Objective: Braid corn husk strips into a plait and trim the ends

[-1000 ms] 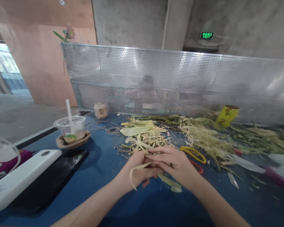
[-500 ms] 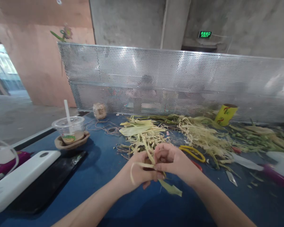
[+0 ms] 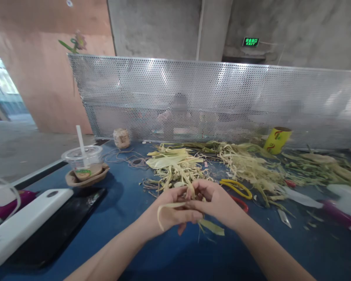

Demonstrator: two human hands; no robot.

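- The left hand (image 3: 169,210) and right hand (image 3: 219,203) came together above a blue table (image 3: 152,257), their fingers closed on pale plant strips (image 3: 189,178); the exact grip was partly hidden.
- One curled end (image 3: 161,212) looped out over the left hand's thumb side, while a flat green leaf end (image 3: 213,227) jutted out below the right hand.
- Just beyond both hands lay a pile of pale husks (image 3: 171,160).
- Near the right hand, on its outer side, sat a yellow loop (image 3: 236,189) and a red loop (image 3: 242,204), with a small blade (image 3: 284,217) farther out.
- Well left of the left hand were a black slab (image 3: 58,230), a white device (image 3: 26,226) overlapping it, and a clear cup (image 3: 89,156) with a straw (image 3: 80,138) in a brown holder (image 3: 101,175).
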